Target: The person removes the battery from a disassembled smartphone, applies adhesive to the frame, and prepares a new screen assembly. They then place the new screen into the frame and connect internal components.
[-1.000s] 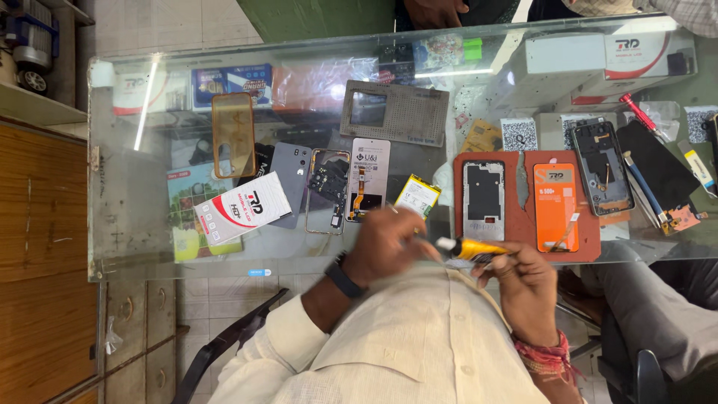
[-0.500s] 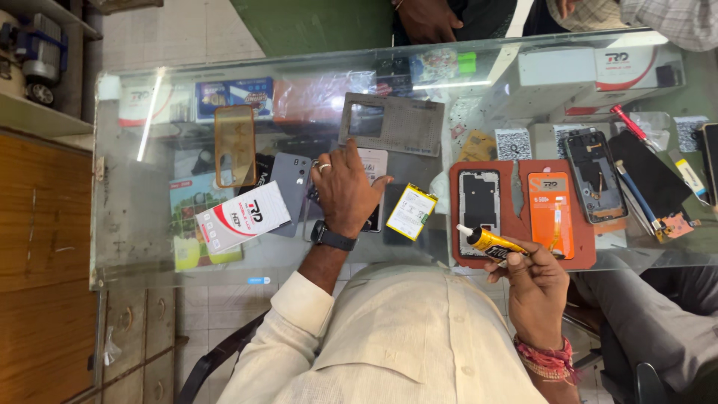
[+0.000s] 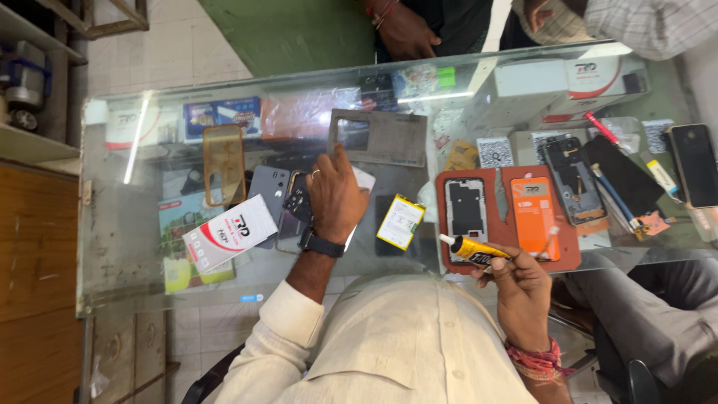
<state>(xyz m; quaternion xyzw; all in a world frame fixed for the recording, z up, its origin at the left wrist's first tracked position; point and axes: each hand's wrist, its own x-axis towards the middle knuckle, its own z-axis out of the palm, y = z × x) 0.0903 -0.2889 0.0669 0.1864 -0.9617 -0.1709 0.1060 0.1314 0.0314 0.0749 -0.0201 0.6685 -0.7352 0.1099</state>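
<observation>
Yellow glue tube (image 3: 479,251) with black band and white nozzle clamped in fingers of right hand (image 3: 520,288), held level at near edge of glass worktop (image 3: 120,224), nozzle pointing toward left hand. Red thread band noted on right wrist.

Left hand (image 3: 336,196) laid palm-down on worktop, black watch on wrist, ring on one finger. Index finger stretched out toward grey rectangular frame (image 3: 380,137); remaining fingers loosely spread and resting on dark phone part (image 3: 298,198) and white card beneath. Nothing clamped in this hand.

Just beside left hand, toward right hand: white and yellow phone battery (image 3: 401,221), lying flat and slightly tilted, untouched. Beyond battery: rust-red mat (image 3: 505,262) carrying opened phone body (image 3: 467,207) and orange rectangular piece (image 3: 534,217) side by side.

On other side of left hand: grey phone back cover (image 3: 269,187), amber transparent case (image 3: 224,164), white and red box (image 3: 230,233), tilted.

Toward far right of worktop: second opened phone (image 3: 572,179), black panel (image 3: 624,176), dark phone (image 3: 694,164), red pen (image 3: 603,129), white boxes (image 3: 568,86) at far edge.

Another person's hand (image 3: 404,31) seen beyond far edge of worktop, well apart from items described.
</observation>
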